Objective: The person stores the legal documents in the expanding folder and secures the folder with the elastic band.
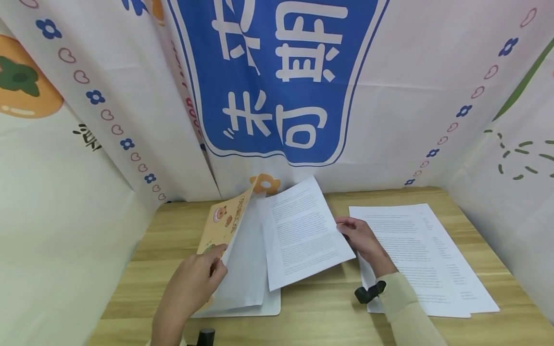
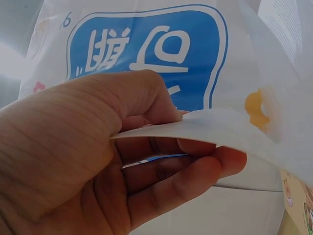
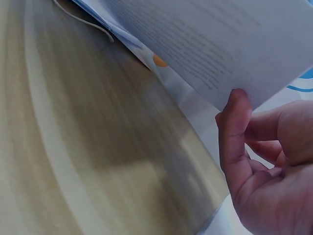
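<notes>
In the head view, the left hand (image 1: 192, 276), left of centre in the lower frame, pinches the raised edge of a folder's tan cartoon-printed cover (image 1: 222, 218); the left wrist view shows the thumb above that edge and the fingers beneath it. Just right of the cover, a pale inner sheet (image 1: 246, 274) lies open above the folder's white back (image 1: 271, 305). The right hand (image 1: 361, 238), right of centre, has its grip closed on the right edge of a printed page (image 1: 303, 235) — thumb and finger pinching it, as the right wrist view also shows. That page sits tilted at mid-frame, its left side overlapping the inner sheet. Overlapping printed papers (image 1: 402, 259) lie at the right of the table (image 1: 320, 307), partly behind the right forearm. Across the top hangs a white cloth (image 1: 398, 134) with a blue panel (image 1: 268, 72) — white characters run over it.
</notes>
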{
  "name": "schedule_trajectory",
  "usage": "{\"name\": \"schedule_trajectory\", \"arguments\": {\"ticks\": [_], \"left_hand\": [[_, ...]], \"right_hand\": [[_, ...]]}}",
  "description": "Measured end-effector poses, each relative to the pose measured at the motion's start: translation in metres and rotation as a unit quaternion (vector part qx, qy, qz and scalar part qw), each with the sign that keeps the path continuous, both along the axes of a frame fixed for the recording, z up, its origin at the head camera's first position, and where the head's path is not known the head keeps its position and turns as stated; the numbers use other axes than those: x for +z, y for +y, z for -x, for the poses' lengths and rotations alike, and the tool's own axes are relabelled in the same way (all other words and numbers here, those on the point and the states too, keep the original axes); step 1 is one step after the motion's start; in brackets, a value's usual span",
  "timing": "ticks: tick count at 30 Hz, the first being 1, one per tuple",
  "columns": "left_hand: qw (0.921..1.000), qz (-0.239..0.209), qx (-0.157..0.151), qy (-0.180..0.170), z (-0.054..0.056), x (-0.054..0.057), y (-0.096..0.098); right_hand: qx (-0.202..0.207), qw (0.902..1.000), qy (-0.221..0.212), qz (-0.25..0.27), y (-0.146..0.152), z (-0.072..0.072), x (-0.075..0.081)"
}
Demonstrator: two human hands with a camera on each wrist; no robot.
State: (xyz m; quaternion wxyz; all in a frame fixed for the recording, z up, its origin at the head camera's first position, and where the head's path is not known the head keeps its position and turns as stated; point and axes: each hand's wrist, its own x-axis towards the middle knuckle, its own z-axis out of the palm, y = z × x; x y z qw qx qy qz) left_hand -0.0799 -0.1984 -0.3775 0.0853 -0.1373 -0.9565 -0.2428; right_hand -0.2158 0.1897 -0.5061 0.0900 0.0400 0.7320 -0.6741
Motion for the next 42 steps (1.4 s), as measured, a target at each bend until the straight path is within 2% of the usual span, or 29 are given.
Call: {"name": "schedule_trajectory", "arguments": {"ticks": [12, 29, 42], "left_hand": [[0.9999, -0.002, 0.002, -0.010, 0.002, -0.001, 0.005], [1.0000, 0.000, 0.002, -0.006, 0.000, -0.001, 0.004], [1.0000, 0.005, -0.003, 0.006, 0.002, -0.003, 0.006]], "right_hand": [[-0.014, 0.9998, 0.016, -0.003, -0.021, -0.021, 0.003], [-0.037, 0.9990, 0.025, 0.002, -0.035, -0.032, 0.004], [-0.031, 0.9988, 0.034, 0.016, -0.062, -0.050, -0.008]]}}
